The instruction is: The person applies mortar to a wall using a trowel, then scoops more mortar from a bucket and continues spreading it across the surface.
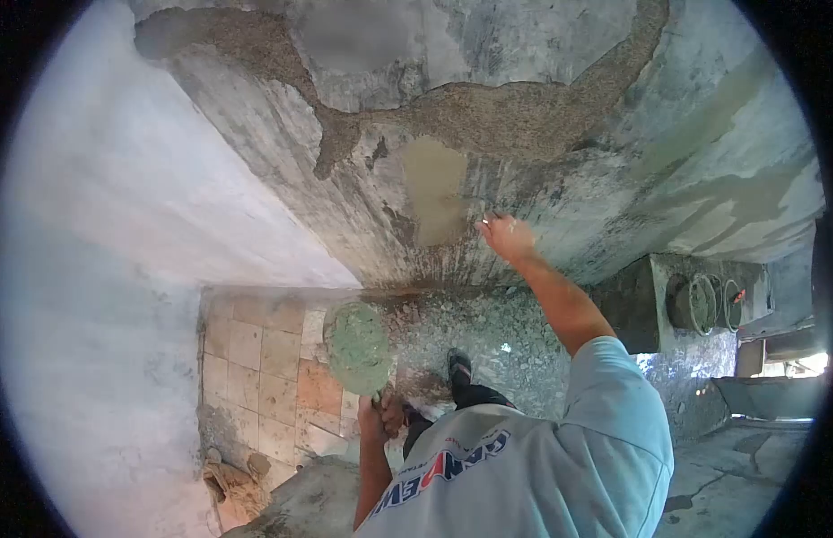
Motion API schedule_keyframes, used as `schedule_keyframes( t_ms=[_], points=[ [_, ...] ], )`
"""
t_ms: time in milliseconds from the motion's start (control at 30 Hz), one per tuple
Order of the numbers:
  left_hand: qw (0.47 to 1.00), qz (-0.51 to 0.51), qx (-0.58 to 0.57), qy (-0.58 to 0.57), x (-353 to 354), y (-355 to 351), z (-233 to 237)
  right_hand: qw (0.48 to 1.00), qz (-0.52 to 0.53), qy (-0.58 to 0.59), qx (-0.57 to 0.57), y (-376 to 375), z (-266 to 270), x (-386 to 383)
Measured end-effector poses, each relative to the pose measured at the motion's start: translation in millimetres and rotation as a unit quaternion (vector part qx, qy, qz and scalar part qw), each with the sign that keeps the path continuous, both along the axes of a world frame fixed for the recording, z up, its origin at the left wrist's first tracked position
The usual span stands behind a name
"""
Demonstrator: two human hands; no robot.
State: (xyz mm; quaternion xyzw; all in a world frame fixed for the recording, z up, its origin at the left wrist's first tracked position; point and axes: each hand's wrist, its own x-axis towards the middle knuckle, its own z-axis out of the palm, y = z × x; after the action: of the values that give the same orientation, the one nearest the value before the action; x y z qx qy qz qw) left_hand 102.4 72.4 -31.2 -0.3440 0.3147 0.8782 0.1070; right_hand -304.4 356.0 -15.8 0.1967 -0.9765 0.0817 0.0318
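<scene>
While standing close to a rough grey wall (569,179), grips with left hand (379,418) the short handle of a round board (358,345), fingers closed tight around it. Carries greenish wet mortar (361,351) on top of that board, above tiled floor (255,359) and just left of one dark shoe (458,366). Shows further right, higher on the wall, a smooth tan patch (434,188) of damp-looking plaster. Reaches with right hand (508,238) to the wall just beside the lower right edge of that patch, fingers bent and narrow, touching the surface. Seems to pinch something small and pale at the fingertips; cannot tell what. Has round containers (703,303) well apart at far right, on a ledge (645,314).
</scene>
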Motion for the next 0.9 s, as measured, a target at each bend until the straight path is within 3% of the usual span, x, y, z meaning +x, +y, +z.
schedule_keyframes(
  t_ms=[267,367,400,467,567,733,900],
  points=[
    [0.996,-0.088,-0.005,0.006,-26.2,-4.2,40.8,0.986,-0.001,0.133,-0.096,2.8,74.6,6.3],
    [0.994,-0.093,0.03,-0.054,-19.8,-11.3,43.8,0.979,-0.014,0.161,-0.121,8.4,88.0,5.0],
    [0.997,-0.072,0.008,-0.025,-16.0,-10.6,42.6,0.978,-0.02,0.164,-0.126,8.9,91.6,3.2],
    [0.998,-0.03,-0.039,0.033,-9.9,-9.3,36.7,0.984,0.018,0.15,-0.1,6.8,93.6,5.2],
    [0.999,-0.001,0.045,-0.009,1.9,-17.5,12.8,0.994,0.049,0.09,-0.049,-8.9,86.4,16.2],
    [0.999,0.006,-0.023,0.036,15.2,-13.0,23.0,0.999,0.042,-0.027,0.0,-44.7,53.9,11.6],
    [0.995,0.035,-0.078,0.06,14.2,-3.0,45.2,0.997,0.026,-0.062,0.036,-54.6,88.0,-18.0]
  ],
)
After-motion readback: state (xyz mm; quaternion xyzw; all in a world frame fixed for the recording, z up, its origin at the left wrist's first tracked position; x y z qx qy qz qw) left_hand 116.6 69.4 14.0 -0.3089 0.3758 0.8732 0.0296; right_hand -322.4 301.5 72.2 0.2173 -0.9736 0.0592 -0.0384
